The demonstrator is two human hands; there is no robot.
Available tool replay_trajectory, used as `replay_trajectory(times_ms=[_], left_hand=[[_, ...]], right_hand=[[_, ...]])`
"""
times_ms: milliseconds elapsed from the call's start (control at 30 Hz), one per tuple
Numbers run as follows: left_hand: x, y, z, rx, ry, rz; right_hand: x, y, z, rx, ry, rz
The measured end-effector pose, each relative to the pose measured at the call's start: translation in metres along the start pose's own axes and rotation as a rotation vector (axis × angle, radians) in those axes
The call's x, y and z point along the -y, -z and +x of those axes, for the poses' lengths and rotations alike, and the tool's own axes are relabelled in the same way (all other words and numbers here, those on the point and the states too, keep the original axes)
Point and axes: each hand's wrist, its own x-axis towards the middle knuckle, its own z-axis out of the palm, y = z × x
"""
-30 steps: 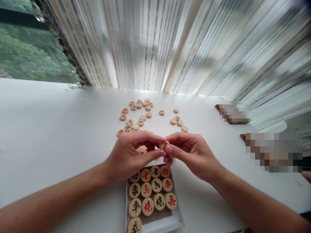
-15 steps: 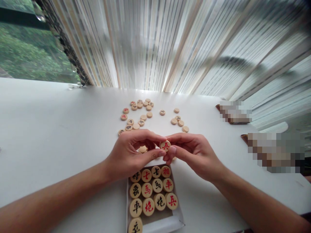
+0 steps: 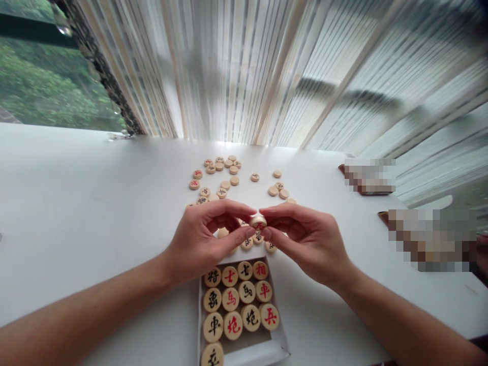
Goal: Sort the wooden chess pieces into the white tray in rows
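Pinching a tilted, red-marked piece (image 3: 258,222) between left hand (image 3: 211,231) and right hand (image 3: 310,236), just beyond an open box (image 3: 255,354). Showing thirteen boxed pieces (image 3: 231,300) face up (with room beside the nearest), but many loose pieces (image 3: 254,177) left across the white table (image 3: 114,203).

- Looks like a room in a home, though the view cannot rule out a public lounge.
- At far left, a window (image 3: 32,30) gives onto leafy green trees (image 3: 41,84).
- A pale string curtain (image 3: 221,76) hangs along the far side and across to the right, daylight showing through.
- A smooth white table (image 3: 95,183) reaches up to it.
- Wooden xiangqi pieces (image 3: 221,193), some in a shallow white box (image 3: 255,351), point to leisure.
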Motion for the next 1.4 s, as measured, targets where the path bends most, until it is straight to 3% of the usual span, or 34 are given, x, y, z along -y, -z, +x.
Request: replay_trajectory(times_ms=[333,833,1233,1400], left_hand=[[0.0013,0.0001,0.0007,0.005,0.009,-0.018],[0.0001,0.0010,0.0031,0.044,0.003,-0.007],[-0.0010,0.0002,0.0031,0.036,0.007,0.052],[0.0014,-0.0006,0.0007,0.050,0.031,-0.025]], right_hand=[[-0.0010,0.0037,0.0012,0.021,0.232,-0.284],[0.0061,0.0020,0.0064,-0.024,0.114,-0.235],[0.0050,0.0007,0.0048,0.059,0.064,-0.195],[0.0061,0.0000,0.0024,0.058,-0.062,-0.068]])
